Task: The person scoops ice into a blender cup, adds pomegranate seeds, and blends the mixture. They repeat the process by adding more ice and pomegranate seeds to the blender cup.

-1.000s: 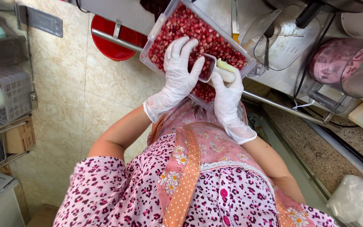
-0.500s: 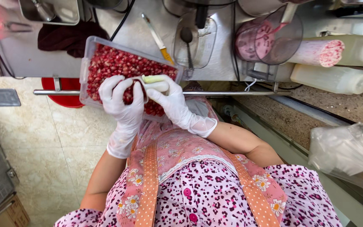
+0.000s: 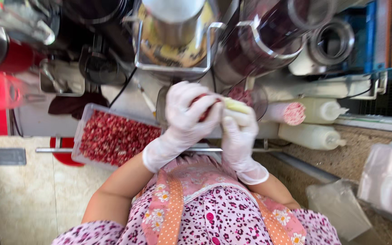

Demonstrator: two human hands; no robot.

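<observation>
Both my hands wear thin white gloves and are raised together in front of my chest. My left hand (image 3: pixel 188 119) is cupped around a handful of red pomegranate seeds (image 3: pixel 201 105). My right hand (image 3: pixel 239 136) grips a small pale yellow scoop (image 3: pixel 237 106), pressed against the left hand's fingers. Both hands hover over a clear round cup (image 3: pixel 255 96) with red seeds inside. A clear rectangular tray of pomegranate seeds (image 3: pixel 114 138) lies to the left of my left forearm.
A metal juicer (image 3: pixel 173 31) and a dark red jug (image 3: pixel 268 41) stand behind the hands. Two white squeeze bottles (image 3: pixel 311 136) lie to the right. Clear plastic bags (image 3: pixel 386 181) sit on the stone counter at right. A metal rail (image 3: pixel 60 149) runs below the tray.
Both hands have left the seed tray and moved right and up to the clear cup. The left hand has closed around seeds. The view has shifted right.
</observation>
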